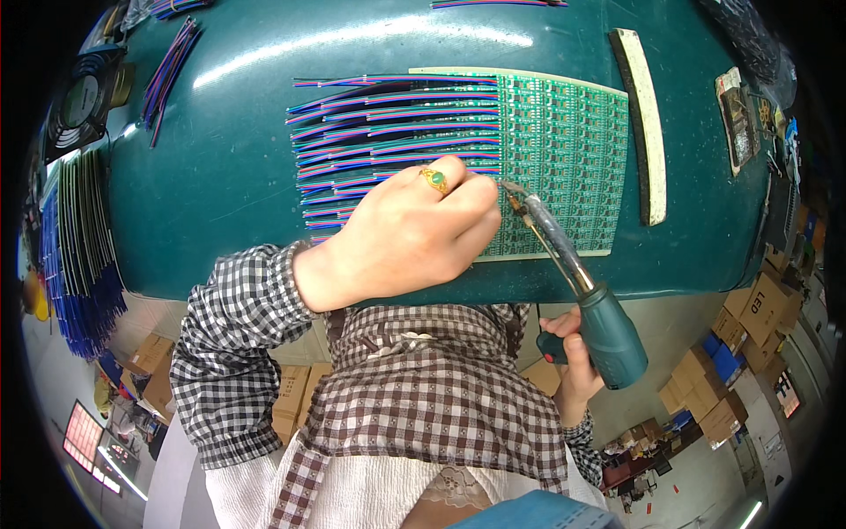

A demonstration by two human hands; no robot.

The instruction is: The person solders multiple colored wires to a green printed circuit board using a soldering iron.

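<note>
A green circuit board panel [564,159] of many small repeated boards lies on the table. Rows of thin multicoloured wires [397,115] run leftward from about its middle. My left hand [414,229], wearing a green-stone ring, rests over the lower rows with its fingers curled closed. Its fingertips, and whatever they pinch, are hidden from view. In my right hand [573,353] is a soldering iron [614,339] with a dark green handle, gripped below the table's front edge. The iron's metal shaft slants up and left, and its tip is at the board beside my left fingers.
A pale, dark-sided strip [648,123] lies right of the panel. Farther right sits a worn tray-like block [737,119]. Bundled wires [167,79] lie upper left, near a black fan [84,97]. More wires [79,256] hang over the left edge. Cardboard boxes [705,379] stand beyond.
</note>
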